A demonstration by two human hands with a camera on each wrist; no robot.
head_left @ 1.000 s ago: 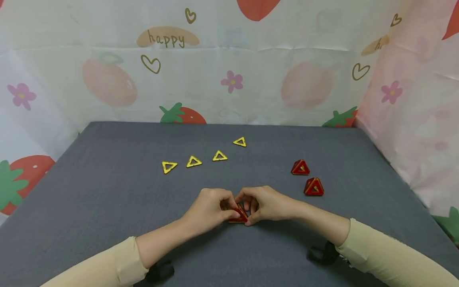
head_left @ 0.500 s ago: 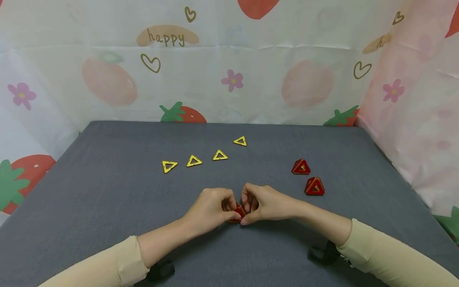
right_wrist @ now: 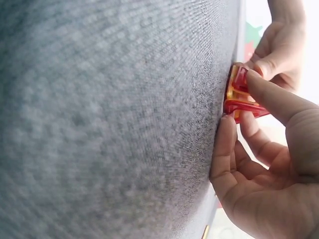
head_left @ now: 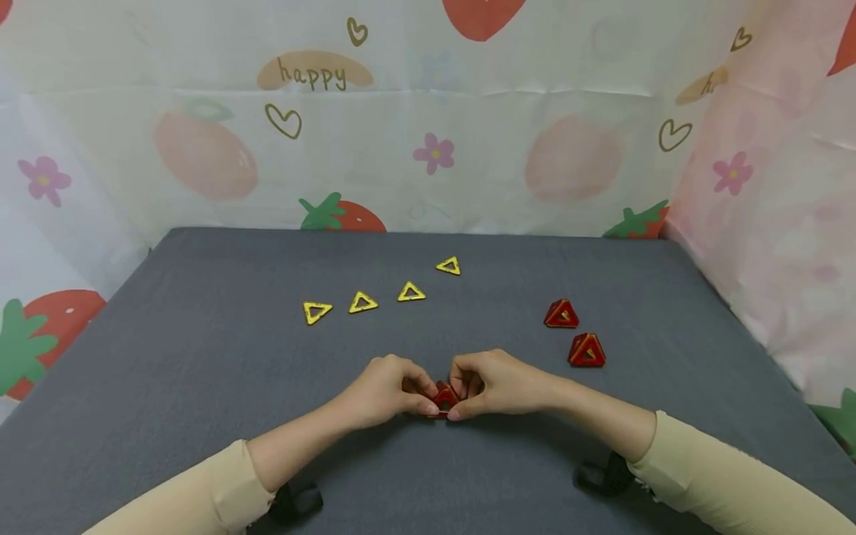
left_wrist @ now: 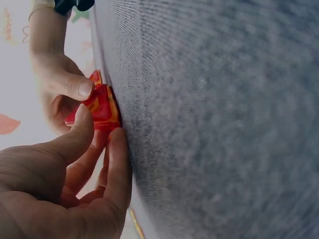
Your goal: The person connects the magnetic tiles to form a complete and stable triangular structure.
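Between both hands, near the front middle of the dark tabletop, stands a small pyramid of red triangular magnetic tiles (head_left: 444, 400) with orange-yellow edges. My left hand (head_left: 383, 392) pinches its left side with thumb and curled fingers. On the other side, my right hand (head_left: 500, 383) holds it the same way, the thumb low at the front. In the left wrist view the red tiles (left_wrist: 103, 105) sit close to the cloth, the left thumb against a face. The right wrist view has the tiles (right_wrist: 241, 79) partly hidden by fingertips.
Two finished-looking red pyramids, one farther back (head_left: 561, 313) and one nearer (head_left: 587, 351), stand at the right. Several flat yellow triangle tiles (head_left: 363, 307) lie in a slanting row behind the hands. A printed curtain (head_left: 495, 111) hangs behind the grey tabletop (head_left: 200, 334).
The right hand's fingers shift slightly left along the red pyramid, and the left hand's fingers loosen outward a little, showing more of its front. The other tiles stay put.
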